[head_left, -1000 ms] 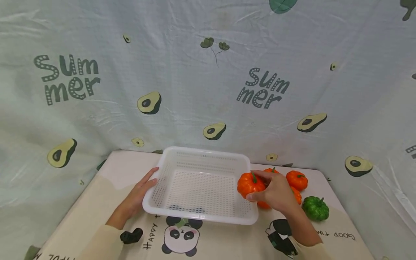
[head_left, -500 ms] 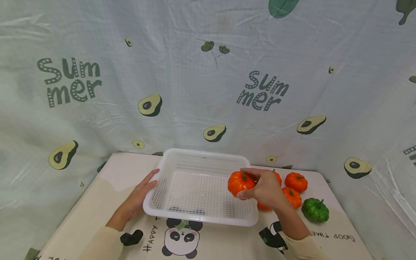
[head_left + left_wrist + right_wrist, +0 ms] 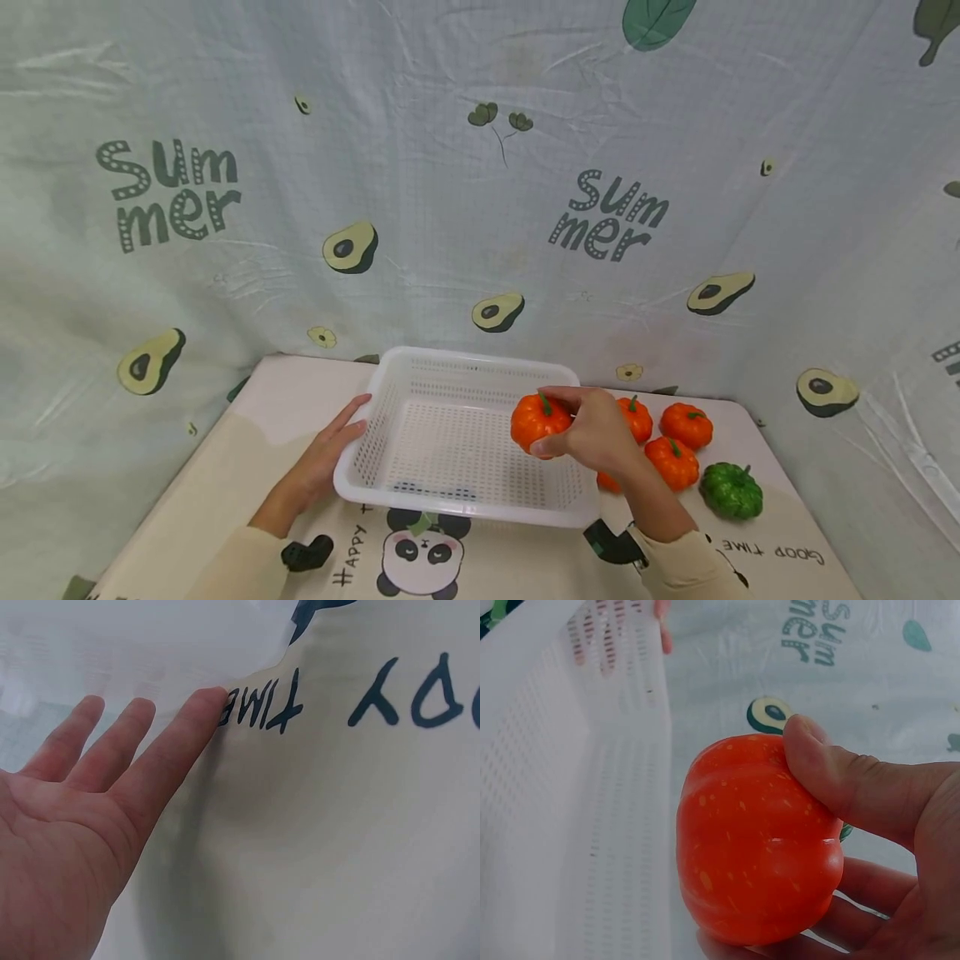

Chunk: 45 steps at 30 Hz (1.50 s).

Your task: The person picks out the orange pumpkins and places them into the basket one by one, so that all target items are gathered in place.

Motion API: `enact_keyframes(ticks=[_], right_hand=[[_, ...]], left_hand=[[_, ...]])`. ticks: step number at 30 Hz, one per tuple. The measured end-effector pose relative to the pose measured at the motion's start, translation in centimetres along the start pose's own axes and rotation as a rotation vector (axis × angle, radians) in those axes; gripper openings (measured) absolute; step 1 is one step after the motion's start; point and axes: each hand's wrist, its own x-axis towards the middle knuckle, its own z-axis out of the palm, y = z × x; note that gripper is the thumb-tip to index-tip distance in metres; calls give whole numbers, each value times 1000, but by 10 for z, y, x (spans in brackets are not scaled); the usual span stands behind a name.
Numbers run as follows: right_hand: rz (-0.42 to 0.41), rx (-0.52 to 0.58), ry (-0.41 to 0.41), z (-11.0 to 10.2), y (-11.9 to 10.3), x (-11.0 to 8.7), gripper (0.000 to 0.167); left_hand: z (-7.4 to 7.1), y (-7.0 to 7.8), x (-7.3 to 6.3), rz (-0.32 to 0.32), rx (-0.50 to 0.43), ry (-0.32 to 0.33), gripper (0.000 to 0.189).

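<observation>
Head view: right hand (image 3: pixel 600 433) grips an orange pumpkin (image 3: pixel 537 422) above the bare basket (image 3: pixel 390 492); left hand (image 3: pixel 330 454), fingers straight, steadies its edge. Five pumpkins (image 3: pixel 675 462) wait.

The basket (image 3: pixel 457 433) sits mid-table (image 3: pixel 247 433), loose pumpkins (image 3: pixel 686 425) right of it, the backdrop (image 3: pixel 450 208) behind.

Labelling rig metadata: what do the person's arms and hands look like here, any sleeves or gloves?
Both hands are bare: no gloves, rings or watch visible. The left hand and right hand come out of long, pale cream sleeves ending near the wrists. No cables or markings show on them.
</observation>
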Motion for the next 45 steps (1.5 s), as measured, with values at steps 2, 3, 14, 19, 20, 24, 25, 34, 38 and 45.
enact_keyframes(ticks=[2,3,14,19,20,24,25,34,38,45], right_hand=[[-3,-4,-3,2,0,2,69],[-7,-7,-5,3,-1,2,69],[-35,22,-11,12,-6,10,68],[-51,38,-13,18,-7,13,68],[-52,39,-12,19,-8,14,68],[-44,42,-6,22,-12,16,69],[-43,41,-7,22,-13,17,69],[-53,33,-8,25,-19,20,66],[-61,57,-16,26,-20,22,66],[-69,82,-20,31,-21,26,64]], left_hand=[[0,-1,0,3,-2,1,63],[1,-1,0,4,-4,0,62],[0,-1,-1,-9,-24,16,62],[1,-2,-1,-10,-25,13,62],[1,-2,-1,-8,-24,12,62],[1,-3,0,0,-18,7,62],[1,-3,0,2,-17,5,62],[3,-2,-1,2,-18,12,61],[2,-1,-1,7,-12,19,60],[1,-2,-1,4,-13,13,61]])
